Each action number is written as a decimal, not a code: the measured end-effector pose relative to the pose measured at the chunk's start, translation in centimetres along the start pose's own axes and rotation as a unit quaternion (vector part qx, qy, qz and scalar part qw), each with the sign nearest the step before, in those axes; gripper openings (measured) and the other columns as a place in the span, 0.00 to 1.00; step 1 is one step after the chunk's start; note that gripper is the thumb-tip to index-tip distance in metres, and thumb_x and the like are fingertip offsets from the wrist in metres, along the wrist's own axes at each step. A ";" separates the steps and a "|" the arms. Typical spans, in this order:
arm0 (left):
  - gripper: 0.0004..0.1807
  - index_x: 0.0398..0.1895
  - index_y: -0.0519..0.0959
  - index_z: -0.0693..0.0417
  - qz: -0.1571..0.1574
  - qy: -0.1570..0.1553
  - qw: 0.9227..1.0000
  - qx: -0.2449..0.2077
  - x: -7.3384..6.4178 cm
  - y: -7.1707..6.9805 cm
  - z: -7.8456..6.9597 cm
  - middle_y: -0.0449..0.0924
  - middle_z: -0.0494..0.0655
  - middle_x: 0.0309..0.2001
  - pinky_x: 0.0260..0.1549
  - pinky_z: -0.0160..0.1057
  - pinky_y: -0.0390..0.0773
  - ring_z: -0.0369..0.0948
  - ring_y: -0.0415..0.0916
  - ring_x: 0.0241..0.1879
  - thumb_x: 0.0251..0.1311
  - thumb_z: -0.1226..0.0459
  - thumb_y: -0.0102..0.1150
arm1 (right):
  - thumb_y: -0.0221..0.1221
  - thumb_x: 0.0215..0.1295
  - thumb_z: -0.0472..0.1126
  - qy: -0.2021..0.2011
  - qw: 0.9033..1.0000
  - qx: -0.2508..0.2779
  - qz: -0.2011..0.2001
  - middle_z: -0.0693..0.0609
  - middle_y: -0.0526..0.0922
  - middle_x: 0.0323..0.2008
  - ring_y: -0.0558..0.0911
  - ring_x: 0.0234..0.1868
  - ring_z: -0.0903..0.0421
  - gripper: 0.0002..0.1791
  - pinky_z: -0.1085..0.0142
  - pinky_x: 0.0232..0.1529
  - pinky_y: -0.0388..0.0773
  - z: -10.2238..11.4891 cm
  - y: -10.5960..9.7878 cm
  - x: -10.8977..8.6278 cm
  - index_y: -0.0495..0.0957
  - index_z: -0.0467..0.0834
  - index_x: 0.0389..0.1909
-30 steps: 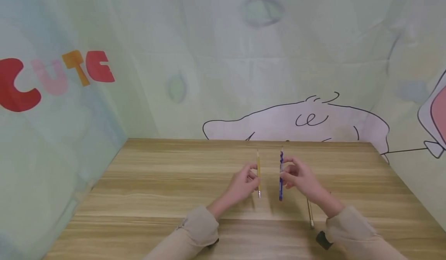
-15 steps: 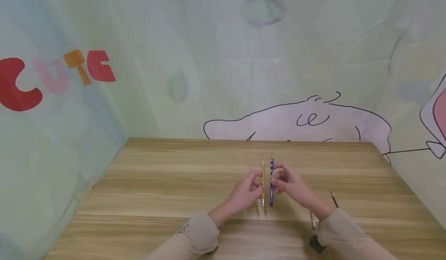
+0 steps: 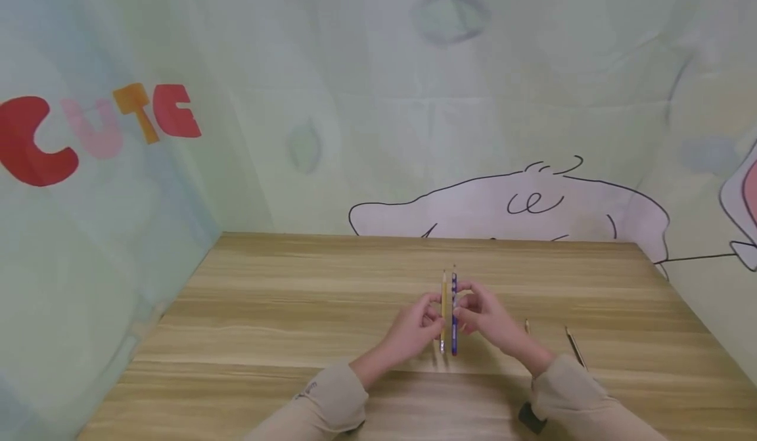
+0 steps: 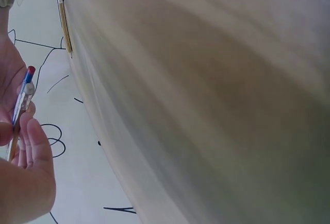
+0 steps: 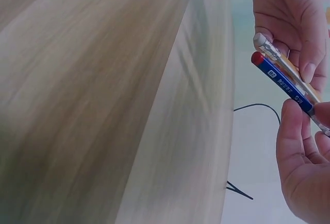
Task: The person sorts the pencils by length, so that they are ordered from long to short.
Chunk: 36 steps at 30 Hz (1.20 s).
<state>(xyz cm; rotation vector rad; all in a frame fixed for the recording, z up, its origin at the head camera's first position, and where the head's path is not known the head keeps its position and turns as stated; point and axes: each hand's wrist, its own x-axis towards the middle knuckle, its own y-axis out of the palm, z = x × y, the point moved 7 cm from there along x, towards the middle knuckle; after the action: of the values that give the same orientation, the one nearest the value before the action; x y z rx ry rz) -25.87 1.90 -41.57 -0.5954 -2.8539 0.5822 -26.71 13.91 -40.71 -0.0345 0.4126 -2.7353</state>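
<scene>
My left hand point(image 3: 411, 328) pinches a yellow pencil point(image 3: 444, 296) between thumb and fingers, its tip up and its eraser end down. Just right of it, my right hand point(image 3: 487, 316) pinches a dark blue pencil point(image 3: 454, 336), also upright. The two pencils stand side by side with a narrow gap in the head view. From the right wrist, the blue pencil point(image 5: 281, 82) shows white lettering and a red end, and the yellow pencil's white eraser point(image 5: 260, 39) sits close beside it. Their lower ends are nearly level.
Two more pencils lie on the wooden table point(image 3: 284, 296): a light one point(image 3: 527, 326), mostly behind the right forearm, and a dark one point(image 3: 575, 346) to its right. A printed cloth point(image 3: 296, 99) hangs behind the table. A black object point(image 3: 532, 418) shows under the right cuff.
Both hands have come together and slightly nearer, bringing the yellow and blue pencils from well apart to side by side. More of the pencils lying at right now shows.
</scene>
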 end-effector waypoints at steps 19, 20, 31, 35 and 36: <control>0.22 0.54 0.65 0.61 -0.037 -0.023 0.998 0.044 -2.8 -6.8 1.2 0.77 0.52 0.32 0.25 0.29 0.74 0.37 0.74 0.27 0.55 0.66 0.52 | 0.53 0.57 0.32 0.002 0.999 0.011 -0.034 0.48 0.75 0.27 0.75 0.25 0.55 0.23 0.62 0.28 0.77 1.6 2.4 4.2 0.61 0.37 0.55; 0.21 0.54 0.65 0.62 -0.043 -0.023 0.998 0.044 -3.0 -7.3 1.4 0.77 0.53 0.32 0.25 0.29 0.74 0.38 0.74 0.27 0.55 0.67 0.52 | 0.54 0.57 0.32 0.003 0.999 0.012 -0.035 0.49 0.75 0.26 0.75 0.24 0.57 0.23 0.63 0.28 0.77 1.4 2.5 4.7 0.62 0.38 0.55; 0.21 0.53 0.65 0.63 -0.108 -0.072 0.991 0.031 -5.8 -12.0 3.3 0.77 0.57 0.33 0.29 0.37 0.77 0.38 0.75 0.27 0.55 0.69 0.51 | 0.54 0.56 0.31 0.035 0.998 -0.009 -0.050 0.46 0.76 0.25 0.75 0.21 0.57 0.23 0.66 0.25 0.77 0.6 4.6 8.1 0.65 0.37 0.54; 0.20 0.52 0.67 0.61 -0.126 -0.092 0.987 0.031 -6.4 -12.9 3.9 0.78 0.59 0.34 0.30 0.37 0.78 0.39 0.76 0.27 0.55 0.69 0.52 | 0.55 0.54 0.30 0.053 0.997 -0.009 -0.053 0.45 0.76 0.24 0.75 0.18 0.57 0.21 0.62 0.25 0.78 -0.3 5.5 9.3 0.66 0.35 0.51; 0.20 0.52 0.67 0.61 -0.128 -0.095 0.987 0.030 -6.5 -13.1 4.1 0.78 0.59 0.34 0.30 0.38 0.78 0.39 0.76 0.27 0.55 0.69 0.52 | 0.55 0.53 0.30 0.057 0.997 -0.009 -0.051 0.45 0.76 0.24 0.75 0.18 0.57 0.21 0.61 0.25 0.78 -0.5 5.8 9.5 0.67 0.35 0.50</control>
<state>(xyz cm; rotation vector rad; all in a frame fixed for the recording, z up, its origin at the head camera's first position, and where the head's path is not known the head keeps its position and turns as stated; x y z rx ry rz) -25.48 -13.21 -40.49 -0.1648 -3.0074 0.7098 -33.52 5.42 -43.15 0.0999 0.4805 -2.8442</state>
